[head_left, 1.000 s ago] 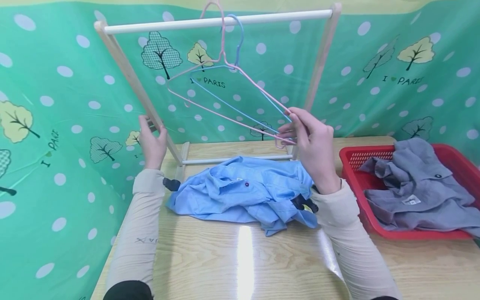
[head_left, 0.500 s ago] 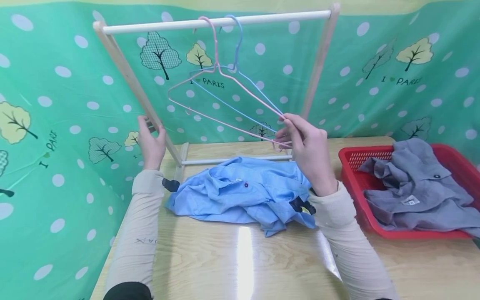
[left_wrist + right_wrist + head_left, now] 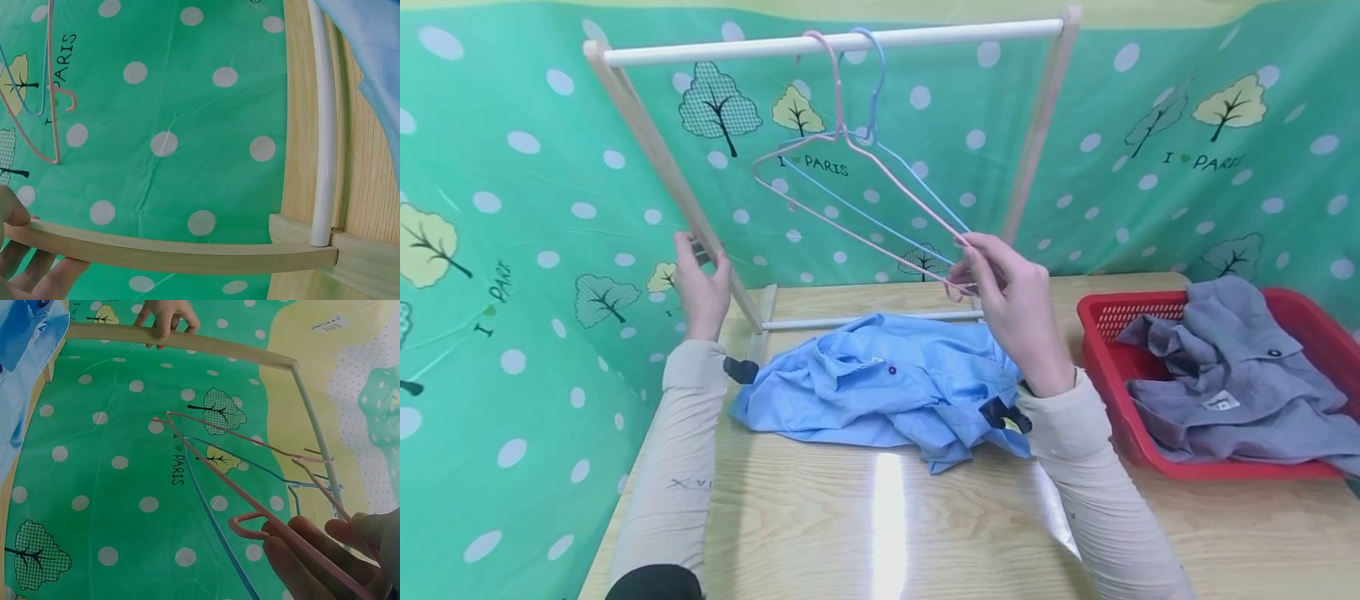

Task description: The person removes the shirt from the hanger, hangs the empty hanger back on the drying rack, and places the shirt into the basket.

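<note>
My left hand (image 3: 703, 292) grips the left wooden post (image 3: 657, 154) of a clothes rack, thumb on one side and fingers on the other. The same post (image 3: 181, 255) crosses the left wrist view. Over the white top rail (image 3: 955, 36) hooks a pink hanger (image 3: 839, 108); its right end is pinched between the thumb and fingers of my right hand (image 3: 1018, 304). Just behind it a blue hanger (image 3: 881, 79) hangs from the rail, its right end partly hidden by that hand. Below the hangers a crumpled light-blue shirt (image 3: 917, 383) lies on the table.
At the right stands a red basket (image 3: 1101, 367) with a grey shirt (image 3: 1240, 400) inside, partly over its rim. A white lower bar (image 3: 805, 322) joins the rack's feet behind the blue shirt. A green printed cloth (image 3: 535, 333) hangs behind and at the left.
The pink hanger's hook has come down from above the rail onto it, and my right hand has moved slightly left. The hanger's left end has swung a little right. My left hand stays put.
</note>
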Demonstrator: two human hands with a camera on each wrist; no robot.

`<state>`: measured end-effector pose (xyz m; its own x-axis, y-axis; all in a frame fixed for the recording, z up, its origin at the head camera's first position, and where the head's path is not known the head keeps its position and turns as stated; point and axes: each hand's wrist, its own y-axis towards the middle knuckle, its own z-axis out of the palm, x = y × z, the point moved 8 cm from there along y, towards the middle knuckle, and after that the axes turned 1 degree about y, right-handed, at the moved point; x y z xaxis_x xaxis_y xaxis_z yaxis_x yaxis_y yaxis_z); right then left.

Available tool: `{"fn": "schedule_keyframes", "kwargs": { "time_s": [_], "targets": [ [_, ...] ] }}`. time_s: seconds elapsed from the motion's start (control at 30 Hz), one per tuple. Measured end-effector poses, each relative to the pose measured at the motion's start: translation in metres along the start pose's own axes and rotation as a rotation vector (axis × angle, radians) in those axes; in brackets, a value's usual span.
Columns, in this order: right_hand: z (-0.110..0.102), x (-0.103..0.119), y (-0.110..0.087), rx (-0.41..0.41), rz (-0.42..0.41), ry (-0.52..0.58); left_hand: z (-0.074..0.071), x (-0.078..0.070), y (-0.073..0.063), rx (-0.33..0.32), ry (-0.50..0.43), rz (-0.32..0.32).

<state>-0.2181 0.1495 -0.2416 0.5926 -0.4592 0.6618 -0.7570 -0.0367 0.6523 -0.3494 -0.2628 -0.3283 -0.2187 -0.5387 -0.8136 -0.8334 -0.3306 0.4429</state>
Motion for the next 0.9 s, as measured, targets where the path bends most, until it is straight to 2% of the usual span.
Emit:
{"fn": "schedule_keyframes", "kwargs": {
  "time_s": [0.5,0.67,0.9],
  "targets": [
    [-0.020,0.000,-0.012,-0.046,0.036,-0.103,0.001,0.002,0.000,0.004,-0.004,0.008],
    [-0.032,0.003,-0.017,-0.117,-0.003,-0.118,0.001,0.001,0.000,0.004,-0.004,0.007],
    [-0.043,0.008,-0.025,-0.172,-0.086,-0.210,0.001,0.001,-0.001,-0.003,-0.004,0.004]
  ]
}}
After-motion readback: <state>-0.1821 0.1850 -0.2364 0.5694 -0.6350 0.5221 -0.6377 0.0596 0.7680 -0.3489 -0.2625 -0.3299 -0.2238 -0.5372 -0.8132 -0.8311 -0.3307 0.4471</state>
